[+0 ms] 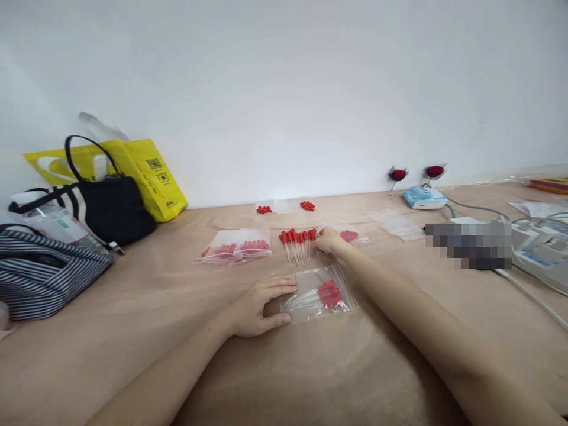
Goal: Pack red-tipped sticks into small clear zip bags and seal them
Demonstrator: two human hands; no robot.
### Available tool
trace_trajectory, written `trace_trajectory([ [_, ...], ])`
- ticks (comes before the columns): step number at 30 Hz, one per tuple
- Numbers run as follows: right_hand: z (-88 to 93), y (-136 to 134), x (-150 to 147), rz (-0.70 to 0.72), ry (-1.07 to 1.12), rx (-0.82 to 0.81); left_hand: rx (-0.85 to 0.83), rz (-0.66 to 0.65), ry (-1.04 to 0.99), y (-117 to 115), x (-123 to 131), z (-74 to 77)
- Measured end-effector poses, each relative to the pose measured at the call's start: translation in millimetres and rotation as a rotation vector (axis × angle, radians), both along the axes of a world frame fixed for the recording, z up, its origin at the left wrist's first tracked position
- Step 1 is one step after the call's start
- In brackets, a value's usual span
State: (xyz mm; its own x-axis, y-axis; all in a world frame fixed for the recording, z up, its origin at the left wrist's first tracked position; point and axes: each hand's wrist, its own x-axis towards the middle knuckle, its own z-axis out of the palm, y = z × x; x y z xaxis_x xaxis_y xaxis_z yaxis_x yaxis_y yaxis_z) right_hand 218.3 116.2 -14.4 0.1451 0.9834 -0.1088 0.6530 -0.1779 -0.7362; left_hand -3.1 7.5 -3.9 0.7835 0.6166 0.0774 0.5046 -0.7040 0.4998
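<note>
My left hand (265,303) lies on the table with fingers stretched out, its fingertips on the left edge of a clear zip bag (297,310). Inside that bag are several droppers with red bulbs (329,293). Beyond it, a row of loose droppers (297,238) lies side by side, red bulbs pointing away and clear stems toward me. My right hand (328,240) reaches to the right end of this row, its fingers closed at the rightmost dropper (312,234); the fingertips are partly hidden.
Filled zip bags (239,245) are stacked left of the row; another filled bag (350,235) lies behind my right hand. Red bulbs (307,206) sit near the wall. Flat empty bags (399,225), a tissue pack (425,198) and cables are right; a black handbag (118,207) and striped pouch (53,272) left.
</note>
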Motion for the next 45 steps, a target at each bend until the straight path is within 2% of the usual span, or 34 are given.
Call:
trace_trajectory([
  [4, 14.8, -8, 17, -0.055, 0.191, 0.069, -0.011, -0.005, -0.007, -1, -1, 0.4],
  [8, 23.6, -41, 47, -0.073, 0.369, 0.187, -0.007, -0.006, 0.002, -1, -1, 1.4],
  [11, 13.3, -69, 65, -0.108, 0.643, 0.269, -0.001, 0.003, 0.005, -2, 0, 1.7],
  [14, -3.2, -88, 72, -0.201, 0.762, 0.307, 0.001, 0.008, 0.007, -2, 0, 1.8],
  [17, -13.9, -95, 69, -0.214, 0.851, 0.318, 0.005, 0.011, 0.02, -2, 0, 2.2],
  [28, -19.9, -109, 53, -0.172, 1.048, 0.245, -0.006, 0.062, 0.056, -3, 0, 1.9],
  [31, -20.0, -113, 46, -0.093, 0.999, 0.177, -0.005, 0.043, 0.037, -3, 1, 1.5],
  [35, -22.7, -113, 47, 0.076, 0.792, 0.138, -0.005, 0.034, 0.012, -2, 0, 0.7],
  [37, -24.7, -110, 51, 0.184, 0.662, 0.174, -0.003, 0.03, 0.015, -2, 0, 0.5],
  [42, -22.8, -101, 58, 0.574, 0.351, 0.299, -0.001, 0.048, 0.046, -2, 0, 1.0],
  [45, -19.6, -96, 54, 0.648, 0.283, 0.321, 0.005, 0.047, 0.041, -2, 1, 1.0],
])
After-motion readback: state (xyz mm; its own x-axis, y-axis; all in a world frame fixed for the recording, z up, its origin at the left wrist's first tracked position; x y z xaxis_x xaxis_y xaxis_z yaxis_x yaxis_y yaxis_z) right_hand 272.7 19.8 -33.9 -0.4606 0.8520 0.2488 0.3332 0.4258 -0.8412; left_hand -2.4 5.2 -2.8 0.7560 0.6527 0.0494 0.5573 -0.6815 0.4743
